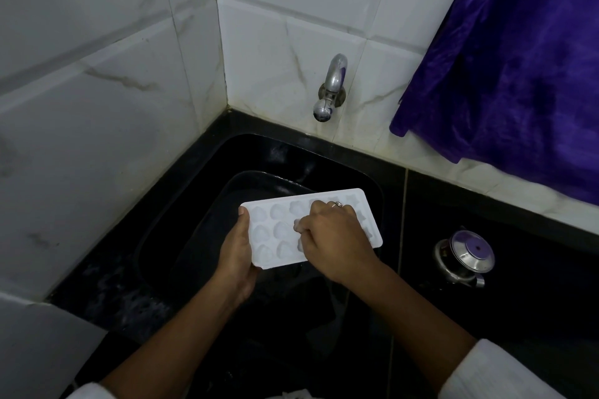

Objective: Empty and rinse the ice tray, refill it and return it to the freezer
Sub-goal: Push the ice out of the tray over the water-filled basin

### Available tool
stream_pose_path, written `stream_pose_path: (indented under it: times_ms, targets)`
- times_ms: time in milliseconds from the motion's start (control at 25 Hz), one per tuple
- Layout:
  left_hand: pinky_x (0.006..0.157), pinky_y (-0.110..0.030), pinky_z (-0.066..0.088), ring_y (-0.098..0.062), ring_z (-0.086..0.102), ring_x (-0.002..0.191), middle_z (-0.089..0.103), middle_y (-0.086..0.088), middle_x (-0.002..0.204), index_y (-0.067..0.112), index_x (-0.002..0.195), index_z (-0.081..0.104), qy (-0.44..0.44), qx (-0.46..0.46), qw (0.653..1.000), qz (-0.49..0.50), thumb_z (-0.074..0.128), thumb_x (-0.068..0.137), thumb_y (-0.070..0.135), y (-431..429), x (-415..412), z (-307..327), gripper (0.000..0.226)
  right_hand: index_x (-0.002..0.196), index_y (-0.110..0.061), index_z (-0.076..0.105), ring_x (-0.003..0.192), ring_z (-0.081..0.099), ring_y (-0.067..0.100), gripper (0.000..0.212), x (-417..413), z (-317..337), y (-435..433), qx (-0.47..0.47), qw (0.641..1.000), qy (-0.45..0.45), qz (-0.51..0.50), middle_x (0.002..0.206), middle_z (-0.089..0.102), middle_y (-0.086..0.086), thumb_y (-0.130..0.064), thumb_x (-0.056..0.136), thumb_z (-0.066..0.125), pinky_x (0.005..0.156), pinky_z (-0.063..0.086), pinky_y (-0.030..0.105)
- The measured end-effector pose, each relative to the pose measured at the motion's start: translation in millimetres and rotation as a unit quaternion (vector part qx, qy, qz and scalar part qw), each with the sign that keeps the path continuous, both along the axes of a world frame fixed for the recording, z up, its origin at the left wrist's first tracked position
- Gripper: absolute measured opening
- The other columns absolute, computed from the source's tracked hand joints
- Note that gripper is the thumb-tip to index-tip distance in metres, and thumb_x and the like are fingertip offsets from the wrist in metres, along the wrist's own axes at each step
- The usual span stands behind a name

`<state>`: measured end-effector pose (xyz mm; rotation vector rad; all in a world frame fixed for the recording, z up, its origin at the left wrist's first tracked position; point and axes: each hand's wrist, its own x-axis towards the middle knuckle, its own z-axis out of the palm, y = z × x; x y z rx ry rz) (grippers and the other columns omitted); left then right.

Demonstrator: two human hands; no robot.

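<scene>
The right hand [334, 236] lies fingers curled on the tray [278, 223], seemingly picking at a cell. The left hand [238, 256] clamps the tray's near-left end. The tray hangs over the sink [372, 185], long axis left-right, below the tap [330, 87].

Head view, steep downward, close over sink [372, 172].

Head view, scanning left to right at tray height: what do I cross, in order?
left hand gripping the tray's left end → white ice tray over the black sink → right hand on the tray's cavities → steel lidded pot on the black counter. The tap sits higher, above the tray.
</scene>
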<state>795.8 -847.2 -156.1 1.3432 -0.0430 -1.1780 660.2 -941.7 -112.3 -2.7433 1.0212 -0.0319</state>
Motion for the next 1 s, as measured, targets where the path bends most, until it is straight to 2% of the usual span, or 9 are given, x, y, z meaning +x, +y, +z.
stream_pose_path:
  times_ms: [280,480,640,840,1000]
  targets:
    - [0.073,-0.038,0.061,-0.027,0.080,0.093,0.082,-0.010,0.107,0.016,0.119,0.073,-0.001,0.012,1.000,0.011,0.036,0.107,0.059,-1.1,-4.1,-0.1,0.058,0.120,-0.031,0.074,0.104,0.058,0.024,0.035,0.1,-1.9,-2.8,0.007,1.000,0.023,0.007,0.112,0.063,0.001,-0.025,0.101,0.045,0.099,0.036,0.040]
    - [0.083,-0.043,0.061,-0.032,0.078,0.100,0.080,-0.013,0.112,0.015,0.120,0.073,0.004,0.003,1.000,0.021,0.036,0.107,0.059,-4.4,-2.3,2.8,0.059,0.112,-0.027,0.078,0.094,0.060,0.023,0.033,-3.9,0.1,-3.1,-0.036,0.999,-0.010,0.004,0.101,0.064,0.001,-0.025,0.097,0.049,0.093,0.041,0.041]
    - [0.077,-0.041,0.061,-0.031,0.079,0.096,0.081,-0.013,0.108,0.014,0.120,0.073,0.007,0.013,1.000,0.014,0.037,0.107,0.060,-3.0,-4.7,0.9,0.059,0.113,-0.028,0.078,0.096,0.060,0.025,0.034,-2.5,-1.6,-3.7,-0.027,0.999,0.018,0.006,0.103,0.064,0.003,-0.025,0.096,0.049,0.094,0.040,0.042]
    - [0.076,-0.040,0.061,-0.029,0.080,0.094,0.081,-0.011,0.107,0.016,0.120,0.073,-0.007,0.013,1.000,0.007,0.034,0.108,0.060,-1.8,-1.0,1.3,0.060,0.107,-0.030,0.080,0.092,0.060,0.026,0.055,-4.8,11.0,-3.8,-0.038,0.999,0.011,0.009,0.098,0.063,0.003,-0.039,0.088,0.030,0.092,0.042,0.045]
    - [0.076,-0.040,0.060,-0.028,0.080,0.093,0.082,-0.010,0.106,0.016,0.118,0.073,0.002,0.012,1.000,0.010,0.034,0.108,0.059,-2.0,-2.8,2.5,0.059,0.120,-0.032,0.075,0.102,0.058,0.026,0.035,-1.2,7.9,-3.4,-0.028,0.999,0.043,0.012,0.108,0.062,0.003,-0.031,0.099,0.047,0.096,0.039,0.043]
